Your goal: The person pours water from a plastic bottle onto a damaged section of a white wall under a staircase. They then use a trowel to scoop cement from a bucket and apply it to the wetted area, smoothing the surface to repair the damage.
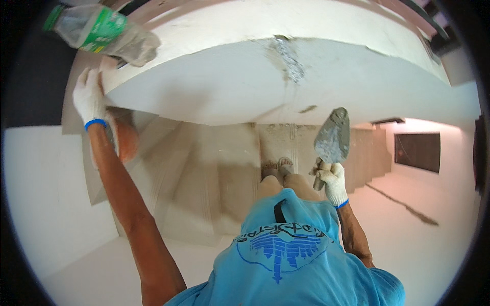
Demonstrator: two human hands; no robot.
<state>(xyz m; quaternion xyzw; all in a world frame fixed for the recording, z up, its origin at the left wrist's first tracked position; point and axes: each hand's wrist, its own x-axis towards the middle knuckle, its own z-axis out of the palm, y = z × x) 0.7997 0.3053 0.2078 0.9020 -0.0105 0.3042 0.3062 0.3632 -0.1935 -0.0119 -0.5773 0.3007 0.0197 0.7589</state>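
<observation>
My right hand (pixel 333 181), in a white knit glove with a blue cuff, is closed around the handle of a pointed trowel (pixel 332 140). Wet grey mortar coats its blade, which points up and away from me. My left hand (pixel 89 99), gloved the same way, lies against the left end of a white plastered wall (pixel 224 76), its fingers stretched out and no tool showing in them. A rough grey mortar patch (pixel 290 61) runs down from the wall's top edge. Below my left wrist is an orange, rounded container (pixel 126 137), partly hidden by my forearm.
A clear plastic bottle (pixel 107 33) with a green label and cap lies at the wall's upper left end. Brown winding steps (pixel 204 168) are under and around my sandalled feet. On the right are more steps (pixel 357 153), a dark window (pixel 417 152) and a mortar streak (pixel 403 204).
</observation>
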